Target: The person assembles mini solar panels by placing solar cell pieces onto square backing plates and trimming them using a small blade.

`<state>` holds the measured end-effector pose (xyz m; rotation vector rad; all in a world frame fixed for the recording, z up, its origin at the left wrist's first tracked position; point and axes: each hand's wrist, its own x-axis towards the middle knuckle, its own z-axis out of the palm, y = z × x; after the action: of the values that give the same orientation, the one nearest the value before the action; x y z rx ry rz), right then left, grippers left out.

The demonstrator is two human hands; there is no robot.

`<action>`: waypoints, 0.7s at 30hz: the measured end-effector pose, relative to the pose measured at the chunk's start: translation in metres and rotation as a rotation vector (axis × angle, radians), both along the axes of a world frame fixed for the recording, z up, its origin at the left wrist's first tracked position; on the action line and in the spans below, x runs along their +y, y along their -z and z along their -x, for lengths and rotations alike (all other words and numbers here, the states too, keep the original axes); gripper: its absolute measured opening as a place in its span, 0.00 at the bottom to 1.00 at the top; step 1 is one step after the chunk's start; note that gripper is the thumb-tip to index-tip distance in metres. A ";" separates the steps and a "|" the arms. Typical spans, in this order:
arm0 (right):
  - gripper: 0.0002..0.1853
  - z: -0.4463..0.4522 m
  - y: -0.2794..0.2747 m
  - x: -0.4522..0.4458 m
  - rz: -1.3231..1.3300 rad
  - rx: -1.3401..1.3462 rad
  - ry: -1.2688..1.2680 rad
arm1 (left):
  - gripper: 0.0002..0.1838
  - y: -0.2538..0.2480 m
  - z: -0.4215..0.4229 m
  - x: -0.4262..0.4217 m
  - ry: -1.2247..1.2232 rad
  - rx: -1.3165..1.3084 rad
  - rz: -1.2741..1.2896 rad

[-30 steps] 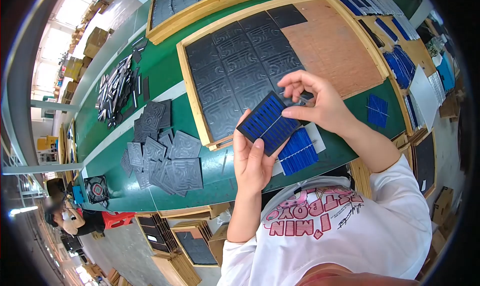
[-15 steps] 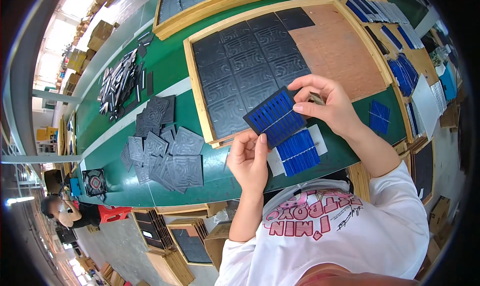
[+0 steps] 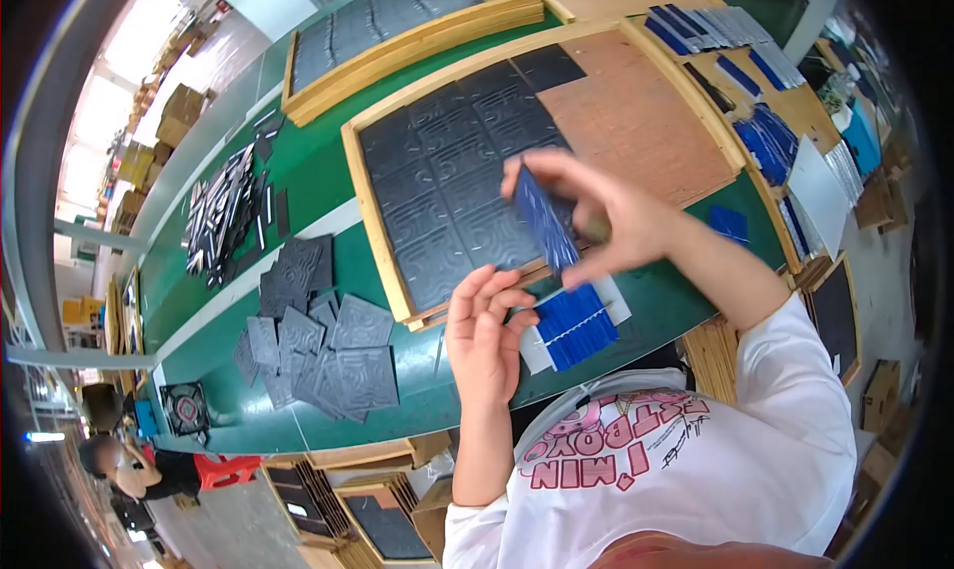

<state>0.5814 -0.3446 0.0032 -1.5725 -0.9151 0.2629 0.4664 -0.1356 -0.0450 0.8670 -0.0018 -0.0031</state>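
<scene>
In my right hand (image 3: pixel 606 216), thumb below and fingers above, is a square black tile with blue strips (image 3: pixel 547 221), turned nearly edge-on and blurred. Something small and dark shows by the curled fingers of that hand, too smeared to name. My left hand (image 3: pixel 485 335) is empty, its fingers loosely bent and apart, a short way below the tile. Just right of it lies a set of blue strips joined by a white line (image 3: pixel 578 330), on a white sheet (image 3: pixel 537 352) on the green table (image 3: pixel 427 395).
Beyond my hands lies a wooden-framed board (image 3: pixel 380 241) partly covered with dark patterned tiles. Loose grey tiles (image 3: pixel 363 378) are heaped left, near a pile of narrow strips (image 3: pixel 224 211). Blue strip bundles (image 3: pixel 765 137) lie right. A person (image 3: pixel 139 470) sits at far left.
My left hand has let go of the tile and sits lower. My right hand has swung the tile up from a flatter pose to nearly edge-on. The whole view has shifted slightly.
</scene>
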 end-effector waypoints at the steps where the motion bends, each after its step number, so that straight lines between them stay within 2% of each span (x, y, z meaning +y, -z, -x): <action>1: 0.55 -0.020 -0.004 -0.012 0.099 -0.163 0.091 | 0.23 0.001 0.000 0.001 -0.002 -0.010 0.008; 3: 0.52 -0.062 -0.011 -0.039 0.392 -0.426 0.297 | 0.23 0.001 0.001 0.002 -0.015 -0.029 0.018; 6: 0.52 -0.113 0.000 -0.074 0.612 -0.450 0.443 | 0.19 0.004 0.002 0.004 0.020 -0.067 0.067; 12: 0.54 -0.150 0.008 -0.092 0.632 -0.279 0.421 | 0.18 0.002 0.001 0.002 0.016 -0.045 0.048; 16: 0.54 -0.157 0.010 -0.091 0.625 -0.263 0.392 | 0.18 -0.004 0.009 0.001 0.038 -0.052 0.045; 20: 0.55 -0.160 0.015 -0.095 0.564 -0.253 0.376 | 0.19 -0.014 0.028 0.004 0.053 -0.094 -0.152; 21: 0.54 -0.155 0.012 -0.092 0.548 -0.320 0.390 | 0.21 -0.015 0.033 0.009 0.010 -0.118 -0.352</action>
<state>0.7364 -0.4366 -0.0089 -2.3113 -0.7885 -0.0260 0.4337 -0.1268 -0.0300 1.2180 -0.1193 0.0393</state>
